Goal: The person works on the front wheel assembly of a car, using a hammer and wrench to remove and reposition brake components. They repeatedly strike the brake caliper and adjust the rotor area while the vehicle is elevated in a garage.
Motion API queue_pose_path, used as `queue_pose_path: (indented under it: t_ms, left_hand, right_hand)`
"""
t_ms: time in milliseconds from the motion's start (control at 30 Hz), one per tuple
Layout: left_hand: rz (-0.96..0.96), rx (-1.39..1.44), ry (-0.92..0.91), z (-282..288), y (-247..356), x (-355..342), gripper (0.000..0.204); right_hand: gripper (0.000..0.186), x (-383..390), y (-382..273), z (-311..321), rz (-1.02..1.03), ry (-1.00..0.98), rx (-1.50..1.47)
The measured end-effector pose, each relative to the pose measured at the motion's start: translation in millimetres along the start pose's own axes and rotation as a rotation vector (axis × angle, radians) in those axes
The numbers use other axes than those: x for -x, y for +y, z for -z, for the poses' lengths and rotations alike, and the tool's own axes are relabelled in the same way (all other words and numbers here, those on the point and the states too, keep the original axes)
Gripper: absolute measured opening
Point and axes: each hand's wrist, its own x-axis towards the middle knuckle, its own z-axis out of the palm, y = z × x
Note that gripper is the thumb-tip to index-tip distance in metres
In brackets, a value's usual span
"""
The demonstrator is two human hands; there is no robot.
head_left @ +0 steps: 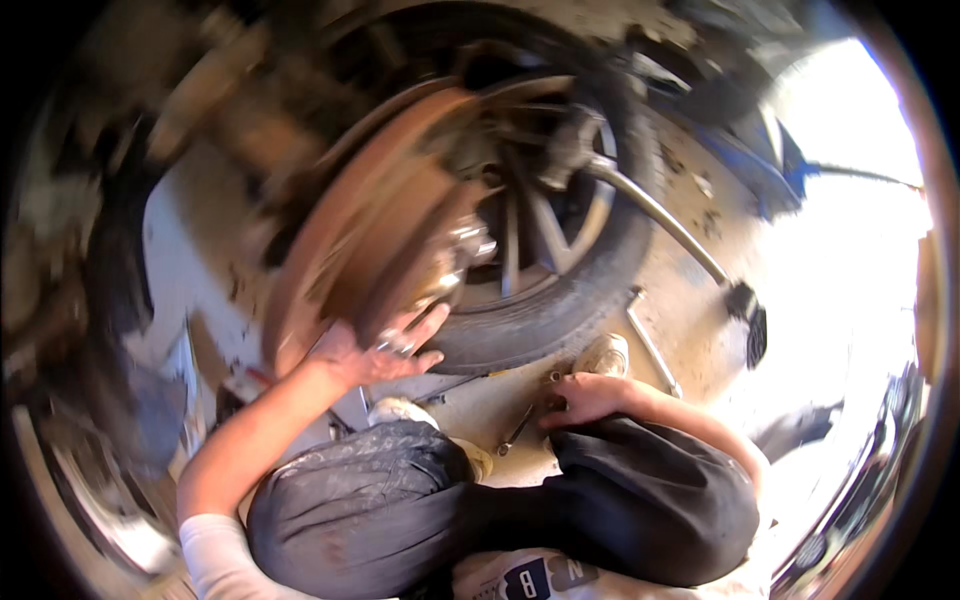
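My left hand [385, 352] is open, its fingers apart, at the lower edge of a rusty brake disc [350, 230]. A shiny patch shows at its fingers, too blurred to name. The disc and the bright hub [465, 245] are smeared by motion. My right hand [588, 398] rests by my right knee with its fingers curled around a small wrench [517, 430]. One ring end of the wrench sticks out above the fingers and the other points down toward the floor. Part of its shaft is hidden by the hand.
A wheel with its tyre [560, 325] lies flat behind the disc. Across it leans a hammer [665, 215], its head over the rim and its black grip outward. A longer wrench [655, 345] lies on the floor to the right. A blue jack-like frame [765, 175] stands farther right.
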Motion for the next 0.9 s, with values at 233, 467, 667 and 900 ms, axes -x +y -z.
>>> queue_pose_path:
  t_ms: [233, 467, 667, 900]
  left_hand:
    - [-0.017, 0.238, -0.073, -7.5, 6.6, -84.7, 0.064]
    - [0.092, 0.039, -0.179, -9.4, 8.4, -105.5, 0.052]
    - [0.067, -0.032, -0.267, -5.3, 14.9, -104.6, 0.049]
    - [0.091, -0.097, -0.373, -3.4, 14.9, -104.2, 0.05]
  right_hand:
    - [0.028, 59.0, 86.7, -80.5, -0.145, 1.391, -0.789]
    - [0.114, 41.7, 135.9, -377.1, -1.41, 1.139, -0.94]
    - [0.135, -22.9, 75.2, -399.1, -1.388, 0.926, -1.261]
    - [0.086, -26.5, 66.6, -400.7, -1.467, 1.144, -1.003]
